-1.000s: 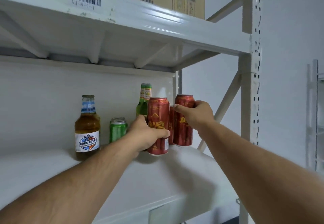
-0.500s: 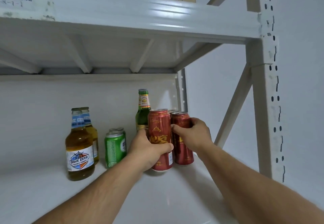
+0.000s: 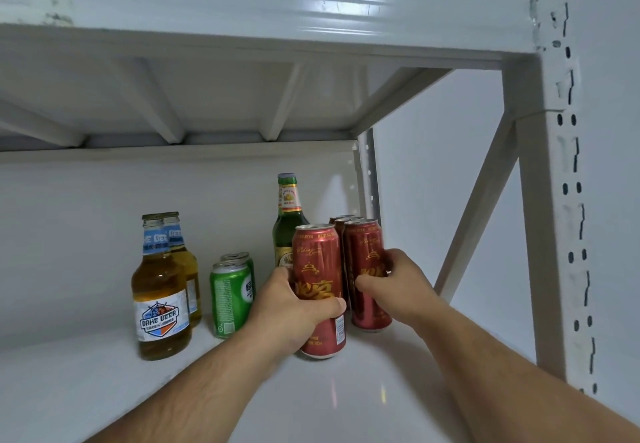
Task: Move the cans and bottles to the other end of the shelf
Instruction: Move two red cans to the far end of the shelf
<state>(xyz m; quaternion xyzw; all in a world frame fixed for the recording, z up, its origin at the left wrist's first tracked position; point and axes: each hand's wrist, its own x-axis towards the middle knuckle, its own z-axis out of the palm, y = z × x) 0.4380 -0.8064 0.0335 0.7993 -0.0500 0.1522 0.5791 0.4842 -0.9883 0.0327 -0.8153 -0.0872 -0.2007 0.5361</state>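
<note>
Reaching forward with both arms, the left hand (image 3: 294, 307) wrapped its fingers round a glossy red beer can (image 3: 320, 290); the right hand (image 3: 398, 290) gripped another smooth red can (image 3: 363, 255) just beyond, both upright on the white shelf (image 3: 346, 401).

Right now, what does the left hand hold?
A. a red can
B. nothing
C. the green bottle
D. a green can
A: the left hand has its fingers curled round the front red can, while the green bottle stands untouched behind it.
</note>
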